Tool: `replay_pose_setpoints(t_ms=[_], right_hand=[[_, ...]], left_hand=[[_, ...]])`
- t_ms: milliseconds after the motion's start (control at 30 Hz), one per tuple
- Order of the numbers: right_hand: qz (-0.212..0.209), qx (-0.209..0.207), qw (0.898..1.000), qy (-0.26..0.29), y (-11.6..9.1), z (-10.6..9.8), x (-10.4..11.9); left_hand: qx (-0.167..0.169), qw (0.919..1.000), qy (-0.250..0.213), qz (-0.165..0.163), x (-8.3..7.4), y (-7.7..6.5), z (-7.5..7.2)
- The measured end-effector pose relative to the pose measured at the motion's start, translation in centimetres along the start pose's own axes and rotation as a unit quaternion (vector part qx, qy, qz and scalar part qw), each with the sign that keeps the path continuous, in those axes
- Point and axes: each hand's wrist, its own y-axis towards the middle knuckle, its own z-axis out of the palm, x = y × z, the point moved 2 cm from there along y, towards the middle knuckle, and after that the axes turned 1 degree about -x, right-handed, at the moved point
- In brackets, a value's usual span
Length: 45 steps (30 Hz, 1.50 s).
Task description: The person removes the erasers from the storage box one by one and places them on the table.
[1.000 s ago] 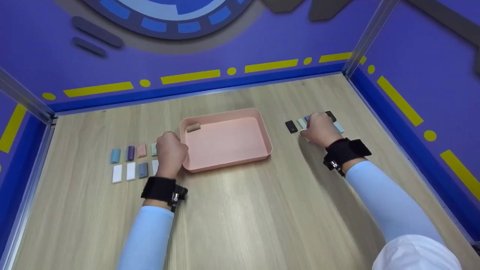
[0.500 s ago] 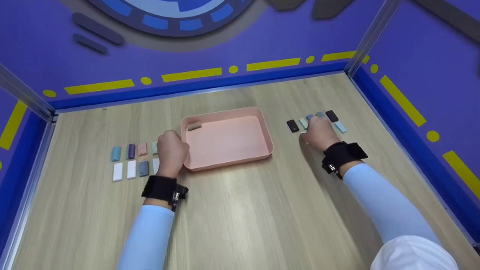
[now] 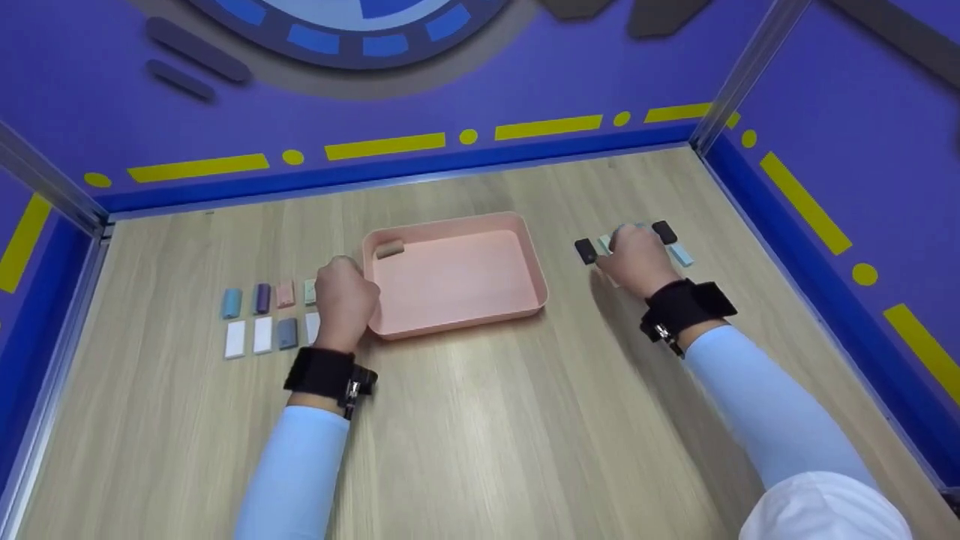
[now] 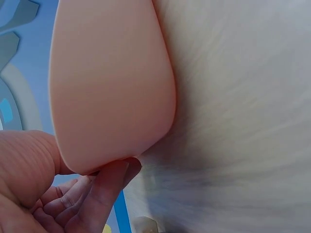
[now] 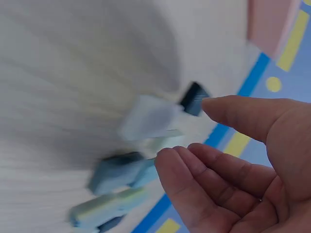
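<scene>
A pale pink tray (image 3: 457, 328) stands mid-table with a small brown block (image 3: 389, 249) in its far left corner. My left hand (image 3: 343, 304) pinches the tray's left side; the left wrist view shows thumb and fingers on either side of the tray's corner (image 4: 112, 97). On the right, my right hand (image 3: 639, 262) hovers over several small eraser-like blocks. Its thumb and curved fingers are apart, with nothing gripped between them. A white block (image 5: 150, 117) lies near the fingertips, and a black block (image 5: 193, 98) sits by the thumb. Some right-hand blocks are hidden from the head view.
Left of the tray lie two rows of small blocks, among them a blue one (image 3: 232, 303), a purple one (image 3: 261, 298) and a white one (image 3: 235, 340). Purple-blue panels (image 3: 420, 97) wall in the wooden table (image 3: 465, 435). Another black block (image 3: 664, 232) lies at far right.
My right hand has shifted slightly toward the far left among the blocks, now covering a blue block visible before. My left hand stays at the tray. The head view has tilted a little.
</scene>
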Motion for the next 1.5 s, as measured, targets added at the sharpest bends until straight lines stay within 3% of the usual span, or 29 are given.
replay_pose_setpoints(t_ms=[200, 400, 567, 767, 867, 1000, 1300, 1500], right_hand=[[-0.031, -0.001, 0.998, 0.046, 0.8, -1.3, 4.6], [-0.119, 0.031, 0.991, 0.053, 1.5, -0.3, 11.4], [-0.202, 0.058, 0.977, 0.024, 2.1, 1.9, 17.0], [-0.297, 0.067, 0.952, -0.027, 3.0, 4.9, 22.2], [-0.329, 0.080, 0.940, -0.024, 3.6, 6.3, 23.9], [-0.349, 0.097, 0.932, -0.015, 4.4, 7.8, 25.7], [-0.357, 0.112, 0.927, -0.030, 5.2, 9.8, 27.1], [-0.343, 0.123, 0.931, -0.021, 5.7, 10.6, 27.7]], left_hand=[[-0.022, 0.9994, 0.001, 0.026, -0.1, 0.2, -0.1], [-0.038, 0.9985, 0.000, 0.040, 0.1, 0.2, -0.1], [-0.042, 0.9982, -0.001, 0.043, 0.3, 0.1, 0.0], [-0.043, 0.9984, 0.004, 0.036, 0.4, 0.1, 0.1], [-0.039, 0.9988, 0.012, 0.030, 0.2, 0.2, 0.2], [-0.037, 0.9987, 0.021, 0.026, 0.1, 0.3, 0.0], [-0.056, 0.9964, 0.020, 0.061, 0.1, 0.0, 0.2], [-0.040, 0.9979, 0.028, 0.044, 0.1, 0.3, -0.1]])
